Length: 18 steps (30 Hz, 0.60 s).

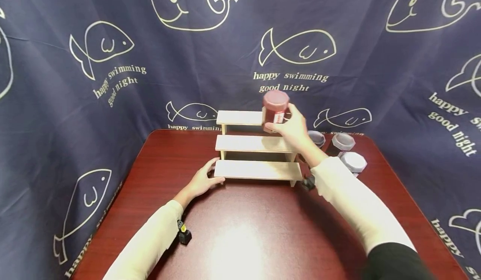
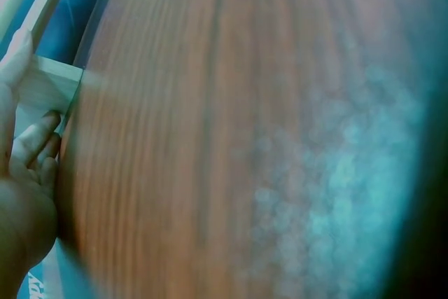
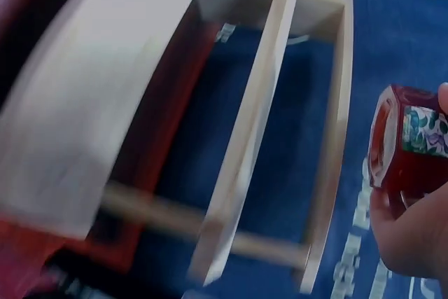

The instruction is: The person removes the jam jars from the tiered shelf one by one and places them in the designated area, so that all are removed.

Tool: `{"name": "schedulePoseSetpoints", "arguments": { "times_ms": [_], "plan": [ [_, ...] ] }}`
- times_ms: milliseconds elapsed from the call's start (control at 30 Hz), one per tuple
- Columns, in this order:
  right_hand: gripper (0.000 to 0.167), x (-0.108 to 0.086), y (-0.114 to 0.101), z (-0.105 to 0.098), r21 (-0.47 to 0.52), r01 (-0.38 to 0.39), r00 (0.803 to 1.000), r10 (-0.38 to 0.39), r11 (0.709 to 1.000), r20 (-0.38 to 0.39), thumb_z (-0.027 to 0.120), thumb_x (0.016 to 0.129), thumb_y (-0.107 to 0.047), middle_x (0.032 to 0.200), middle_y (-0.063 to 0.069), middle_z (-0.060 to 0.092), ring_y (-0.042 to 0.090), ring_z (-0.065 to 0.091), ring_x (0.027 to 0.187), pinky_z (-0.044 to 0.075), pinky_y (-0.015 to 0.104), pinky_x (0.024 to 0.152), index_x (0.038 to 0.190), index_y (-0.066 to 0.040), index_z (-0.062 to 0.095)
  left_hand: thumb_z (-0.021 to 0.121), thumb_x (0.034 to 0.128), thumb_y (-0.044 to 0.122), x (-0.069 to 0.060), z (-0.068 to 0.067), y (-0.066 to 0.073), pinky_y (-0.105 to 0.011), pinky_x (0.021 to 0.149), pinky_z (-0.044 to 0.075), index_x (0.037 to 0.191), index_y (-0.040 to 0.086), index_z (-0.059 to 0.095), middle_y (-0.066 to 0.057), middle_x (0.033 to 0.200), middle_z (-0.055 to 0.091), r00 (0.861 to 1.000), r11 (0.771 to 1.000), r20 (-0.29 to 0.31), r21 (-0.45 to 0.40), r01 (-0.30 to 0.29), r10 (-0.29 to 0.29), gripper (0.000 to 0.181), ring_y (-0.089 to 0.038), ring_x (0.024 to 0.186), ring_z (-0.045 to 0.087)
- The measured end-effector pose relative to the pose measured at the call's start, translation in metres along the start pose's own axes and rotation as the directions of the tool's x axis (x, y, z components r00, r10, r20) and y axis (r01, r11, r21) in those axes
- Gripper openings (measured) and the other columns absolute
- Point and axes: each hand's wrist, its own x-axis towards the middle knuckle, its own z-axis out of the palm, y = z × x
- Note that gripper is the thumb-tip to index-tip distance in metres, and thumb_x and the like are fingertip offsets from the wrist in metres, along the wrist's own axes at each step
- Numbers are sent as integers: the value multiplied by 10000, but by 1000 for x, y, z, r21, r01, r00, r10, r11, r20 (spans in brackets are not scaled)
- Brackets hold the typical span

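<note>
A three-tier wooden display shelf stands toward the back of the table. At the left end of its lowest tier, my left hand grips the shelf, thumb at the front edge and the other fingers farther back. In the left wrist view, those fingers curve beside a wooden leg. My right hand holds a dark red jar with a pinkish lid, upright by the right part of the top tier. A flowered label shows on the jar in the right wrist view, where its base is apart from the wood.
Several more jars stand right of the shelf: one with a white lid, one with a greyish lid, and another partly behind my right arm. The reddish-brown table ends at a dark blue patterned curtain.
</note>
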Motion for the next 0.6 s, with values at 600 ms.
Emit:
{"name": "schedulePoseSetpoints", "arguments": {
  "times_ms": [600],
  "plan": [
    [757, -55, 74, -159, -206, -63, 997, 51, 976, -65, 892, 786, -284, 1247, 131, 611, 93, 542, 1003, 409, 163, 815, 1419, -88, 526, 846, 842, 281, -1, -2, 1, -470, 988, 419, 1546, 138, 382, -155, 1320, 640, 1000, 1000, 8, 11, 4, -4, 855, -292, 1227, 574]
  ]
}}
